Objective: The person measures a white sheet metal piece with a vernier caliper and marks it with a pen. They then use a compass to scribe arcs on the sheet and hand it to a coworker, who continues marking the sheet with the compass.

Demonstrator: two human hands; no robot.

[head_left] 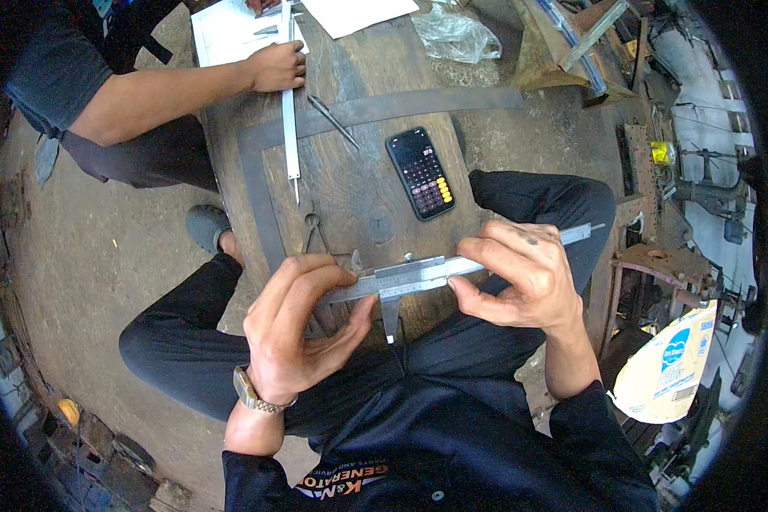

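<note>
A metal vernier caliper (427, 271) is held level in front of me, above my lap and the near edge of the wooden table. My left hand (303, 311) pinches its jaw end between thumb and fingers; a watch sits on that wrist. Around the beam toward its far right end, my right hand (520, 273) is closed, thumb underneath. One long jaw points down between my hands. Just beyond the caliper lies a black phone (421, 173) showing a calculator. A pair of small dividers (316, 232) rests on the table near my left fingers, partly hidden.
Across the table (350, 179), another person's hand (276, 66) rests on a larger caliper (290, 136) over white paper. A dark pen-like tool (333, 121) lies beside it. Farther back are a clear plastic bag (456, 36) and a metal frame (584, 51). A cream sack (670, 367) stands at right.
</note>
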